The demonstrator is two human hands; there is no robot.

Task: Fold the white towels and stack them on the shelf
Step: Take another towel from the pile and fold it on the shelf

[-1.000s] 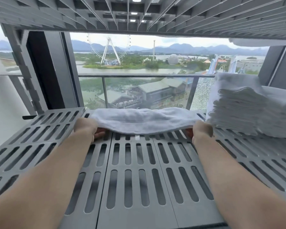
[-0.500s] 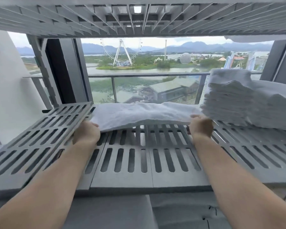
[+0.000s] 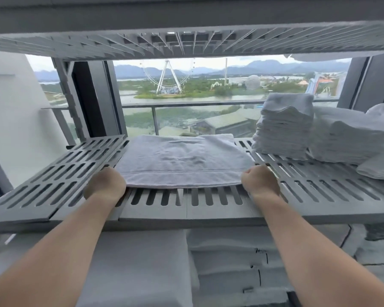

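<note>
View from a head-worn camera, looking down two bare forearms into a grey slatted shelf (image 3: 208, 197) in front of a window.

A white towel (image 3: 182, 160) lies flat in the middle of the shelf, folded to a wide rectangle with its hemmed edge nearest the viewer. The left hand (image 3: 105, 185) is at the towel's 7 o'clock corner and the right hand (image 3: 261, 181) at its 5 o'clock corner. The hands are well apart, each curled into a fist clamped on its corner. The fingertips are hidden under the cloth.

At the towel's 2 o'clock stands a tall stack of folded towels (image 3: 282, 129), just beside the towel. A second, wider stack (image 3: 346, 138) presses against the first at 3 o'clock. More white towels (image 3: 138, 262) lie on the level below, at 6 o'clock. An upper shelf (image 3: 186, 41) closes off the top. Through the glass are a balcony rail (image 3: 186, 104) and a Ferris wheel (image 3: 167, 76).

What could go wrong: the towel's far edge reaches the back of the shelf, so a push could send it over the rear. A tug stronger on one side would likely skew the fold. The open slots may catch the cloth. The tall stack looks uneven, and a nudge from the right arm could topple it.
</note>
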